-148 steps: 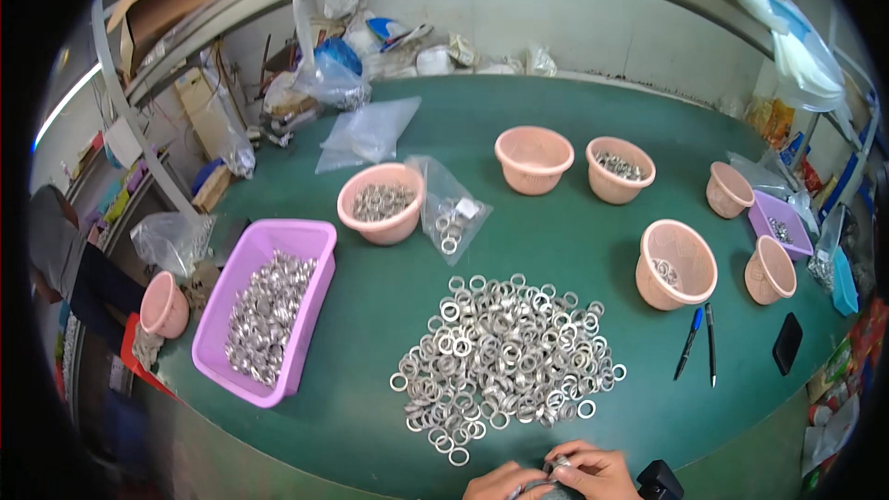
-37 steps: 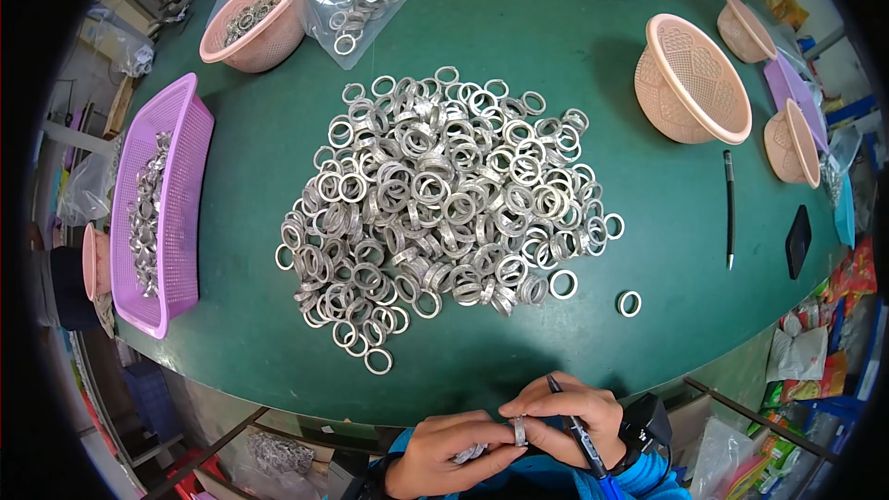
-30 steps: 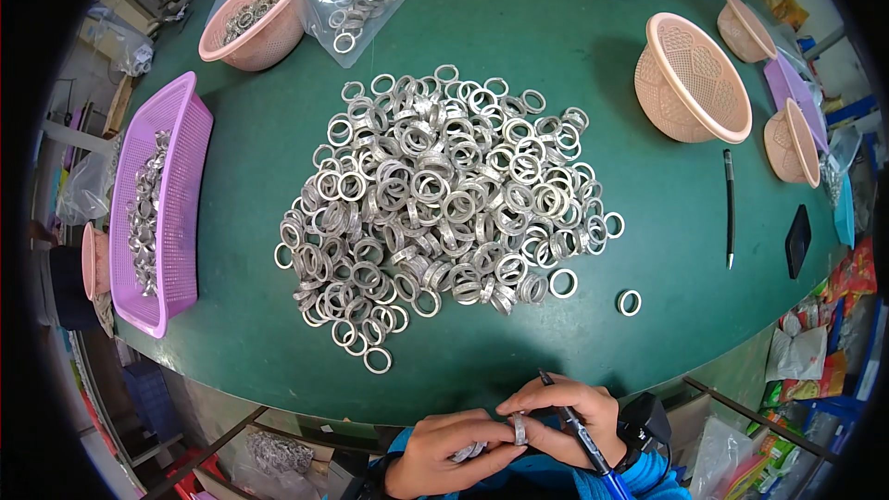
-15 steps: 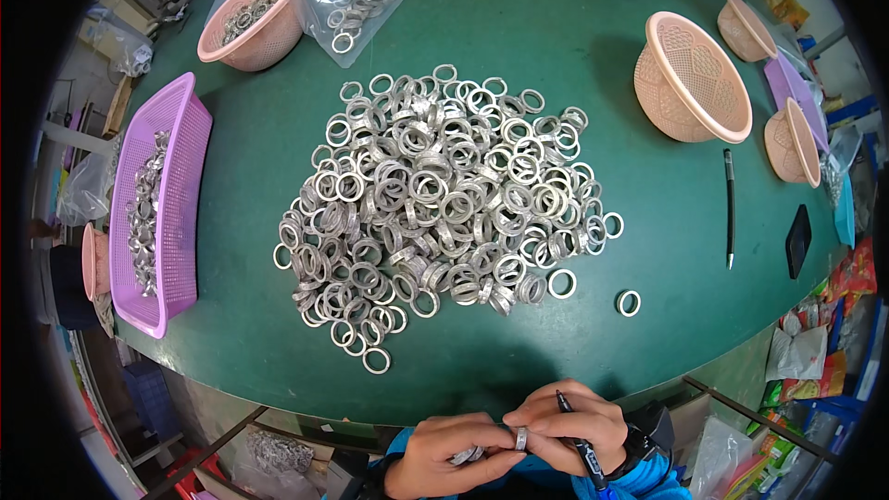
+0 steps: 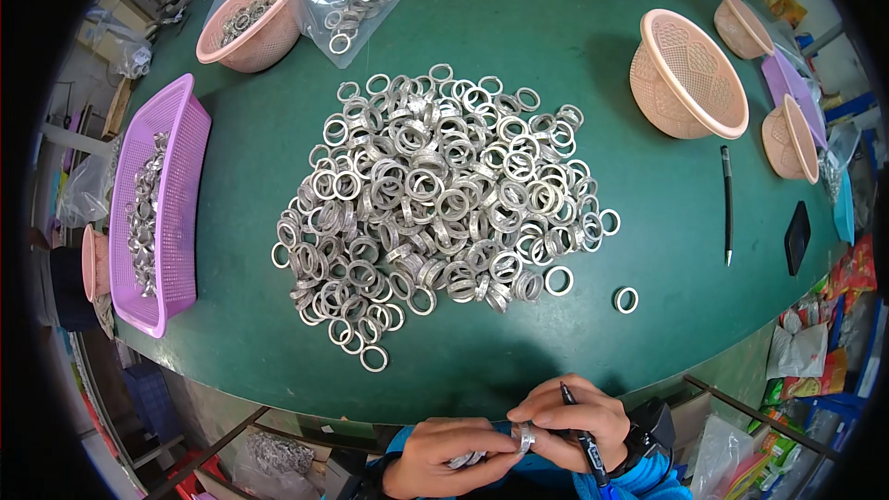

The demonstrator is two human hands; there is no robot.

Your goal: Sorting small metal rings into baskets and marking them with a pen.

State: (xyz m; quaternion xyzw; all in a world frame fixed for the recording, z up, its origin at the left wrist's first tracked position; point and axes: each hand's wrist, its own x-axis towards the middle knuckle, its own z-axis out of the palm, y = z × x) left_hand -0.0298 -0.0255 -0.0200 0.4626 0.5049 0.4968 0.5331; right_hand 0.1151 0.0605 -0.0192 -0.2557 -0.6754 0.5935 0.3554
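Note:
Both my hands meet at the table's near edge. My left hand (image 5: 451,456) is closed around several silvery metal rings (image 5: 466,459), partly hidden by its fingers. Between the fingertips of both hands is one metal ring (image 5: 525,438), seen nearly edge-on. My right hand (image 5: 576,423) pinches that ring and also carries a black marker pen (image 5: 583,435), which slants across the fingers. Beyond the hands, a large pile of metal rings (image 5: 444,194) covers the table's middle. One loose ring (image 5: 626,300) lies apart to the right of the pile.
The green table (image 5: 250,333) holds a purple basket (image 5: 190,213) of metal pieces at left. A pink basket (image 5: 278,42) and a clear bag (image 5: 370,14) of rings stand behind it. At right are a tilted peach basket (image 5: 653,97), a thin black pen (image 5: 728,208) and a black flat block (image 5: 796,239).
The ring at my fingertips has turned and shows more of its opening. My right hand has shifted slightly, with the marker pen still in it. The pile is unchanged.

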